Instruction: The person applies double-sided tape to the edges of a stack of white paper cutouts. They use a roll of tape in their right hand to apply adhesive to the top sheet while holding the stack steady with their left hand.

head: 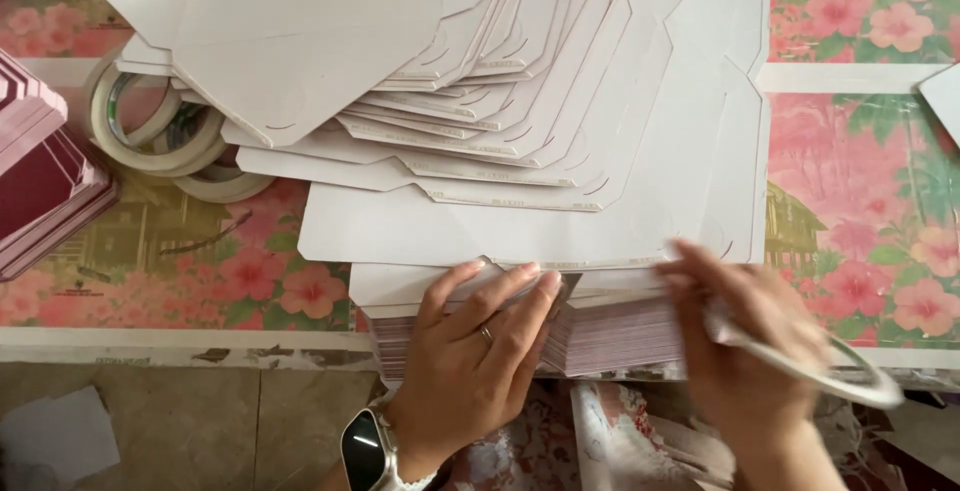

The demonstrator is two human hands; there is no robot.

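My left hand (478,346) rests fingers-down on the top of a thick stack of flat white card sheets with pink edges (610,336) at the table's near edge; it wears a ring and a wrist watch. My right hand (745,351), blurred by motion, touches the same stack at its right side and holds a thin roll of white tape (850,373). A fanned pile of flat white die-cut card blanks (480,101) lies just beyond the stack.
Several rolls of tape (165,141) lie at the left under the fanned blanks. A stack of pink folded boxes (40,181) stands at the far left. The table has a pink floral cover (860,181). Floor tiles and scraps show below.
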